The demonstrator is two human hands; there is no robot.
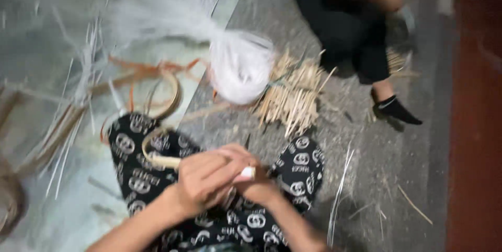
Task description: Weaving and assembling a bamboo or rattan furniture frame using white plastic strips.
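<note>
Left hand [206,176] grip clamped on a bent cane strip [157,155], right hand [259,186] closed on a small white handle [247,173], over patterned trousers [141,179].

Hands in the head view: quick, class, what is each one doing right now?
Left hand: closed around a curved cane strip.
Right hand: mostly hidden behind the left; gripping a small white piece, apparently.
</note>
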